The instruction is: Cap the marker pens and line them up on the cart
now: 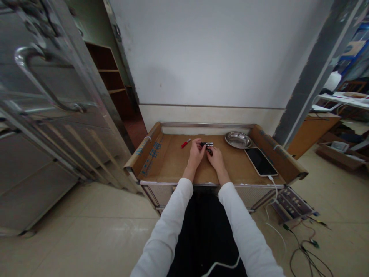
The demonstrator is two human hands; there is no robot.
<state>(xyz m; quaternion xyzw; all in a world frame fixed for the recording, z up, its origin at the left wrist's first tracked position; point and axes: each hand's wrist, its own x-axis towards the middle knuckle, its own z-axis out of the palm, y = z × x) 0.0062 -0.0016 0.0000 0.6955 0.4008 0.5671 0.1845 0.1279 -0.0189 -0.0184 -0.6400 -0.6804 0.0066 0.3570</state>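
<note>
Left grip [198, 154] and right grip [216, 157]: bare fingertips of both hands pinch closed around a small black-and-silver object [206, 144], which lies between them over the middle of the counter. The object has dark sections and a bright, metallic-looking end pointing right; the fingers cover part of it, and whether it is one piece or two cannot be told. White sleeves [167, 219], softly creased, cover both forearms to the wrists.

Just beside the left grip, a slim tool [185, 143] with a smooth red handle and a narrow silvery tip lies aslant. To the right of the hands, near the back edge, sits a shallow dish [238, 140] of polished metal, rounded and reflective. Close in front of it lies a phone [261, 161], a flat rounded rectangle with a black glassy screen and pale rim; a thin white cable [272, 181] leaves its near end and hangs over the edge.

The counter [173, 163] is lined with matt brown cardboard, upturned at both sides and marked with blue characters at the left; its frame is metal. Behind rises a smooth white panel [219, 57]. Below, glossy pale tiles form the floor [109, 227].
</note>
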